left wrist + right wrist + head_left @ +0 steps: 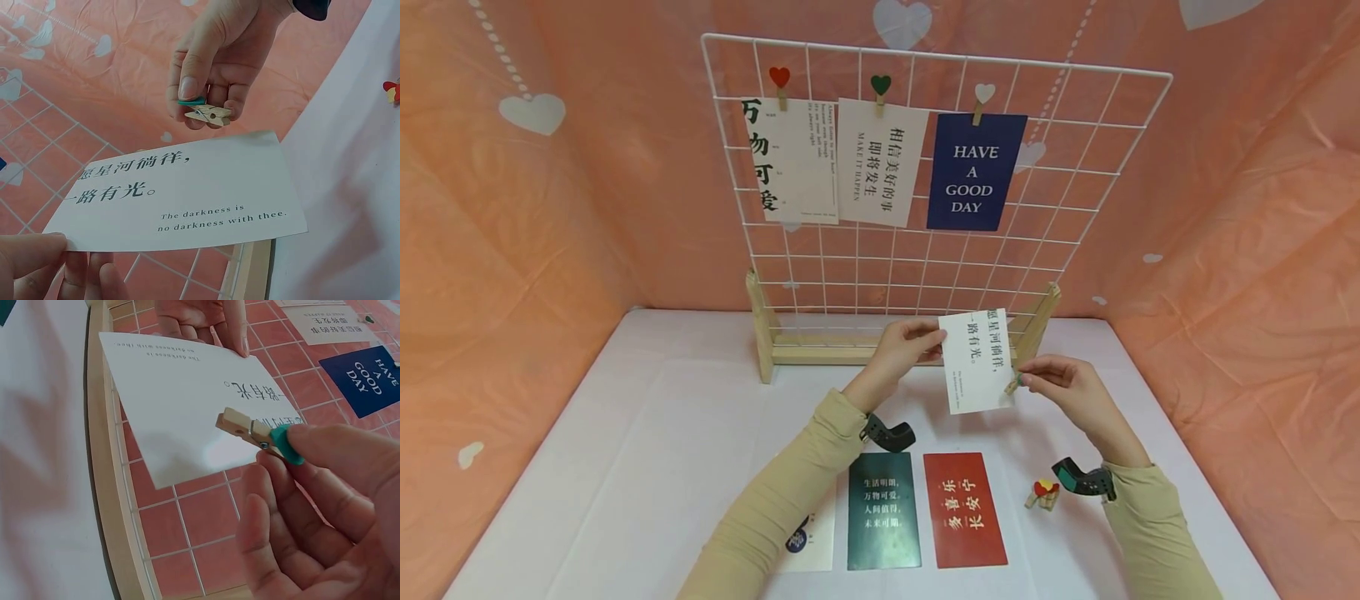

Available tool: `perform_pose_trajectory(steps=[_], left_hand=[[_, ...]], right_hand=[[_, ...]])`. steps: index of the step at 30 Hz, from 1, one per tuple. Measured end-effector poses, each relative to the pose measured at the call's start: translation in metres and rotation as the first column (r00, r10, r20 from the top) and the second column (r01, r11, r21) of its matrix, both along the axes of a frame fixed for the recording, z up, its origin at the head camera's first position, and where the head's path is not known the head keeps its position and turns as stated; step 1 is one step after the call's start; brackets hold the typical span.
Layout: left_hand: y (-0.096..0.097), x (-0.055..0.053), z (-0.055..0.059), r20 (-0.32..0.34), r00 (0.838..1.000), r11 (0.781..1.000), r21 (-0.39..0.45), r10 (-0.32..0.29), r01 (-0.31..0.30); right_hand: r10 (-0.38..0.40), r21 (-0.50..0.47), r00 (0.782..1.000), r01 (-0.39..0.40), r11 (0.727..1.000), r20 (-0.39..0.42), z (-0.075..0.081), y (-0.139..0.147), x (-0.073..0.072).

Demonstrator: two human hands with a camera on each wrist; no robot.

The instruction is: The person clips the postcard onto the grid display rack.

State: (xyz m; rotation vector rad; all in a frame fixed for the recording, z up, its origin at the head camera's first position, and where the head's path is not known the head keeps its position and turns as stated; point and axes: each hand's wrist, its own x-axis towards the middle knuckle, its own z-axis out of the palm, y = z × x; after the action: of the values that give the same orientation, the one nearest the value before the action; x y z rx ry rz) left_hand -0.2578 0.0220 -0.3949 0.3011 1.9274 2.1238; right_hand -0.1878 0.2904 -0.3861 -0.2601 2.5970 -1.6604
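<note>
Between thumb and fingers, my left hand pinches the edge of a white card printed with dark Chinese characters and small English text. The card is held up in front of the lower part of the white wire grid. My right hand pinches a small wooden clothespin with a green decoration by its decorated end. In the left wrist view the clothespin is apart from the card, just beyond its far edge. Three cards hang on the grid under heart clothespins, among them a navy card.
On the white table lie a green card, a red card and a white card partly hidden by my left sleeve. Several clothespins with red and yellow decorations sit near my right wrist. Wooden feet support the grid.
</note>
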Motion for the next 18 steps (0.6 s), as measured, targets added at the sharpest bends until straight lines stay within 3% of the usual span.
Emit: perform_pose_trajectory(steps=[8, 18], left_hand=[[0.003, -0.002, 0.004, 0.000, 1.000, 1.000, 0.005, 0.018, -0.018], [0.009, -0.007, 0.021, -0.083, 0.996, 1.000, 0.015, 0.016, -0.015]], right_hand=[[-0.002, -0.010, 1.000, 0.002, 1.000, -0.011, 0.004, -0.003, -0.001], [-0.020, 0.009, 0.998, 0.021, 1.000, -0.067, 0.018, -0.002, -0.004]])
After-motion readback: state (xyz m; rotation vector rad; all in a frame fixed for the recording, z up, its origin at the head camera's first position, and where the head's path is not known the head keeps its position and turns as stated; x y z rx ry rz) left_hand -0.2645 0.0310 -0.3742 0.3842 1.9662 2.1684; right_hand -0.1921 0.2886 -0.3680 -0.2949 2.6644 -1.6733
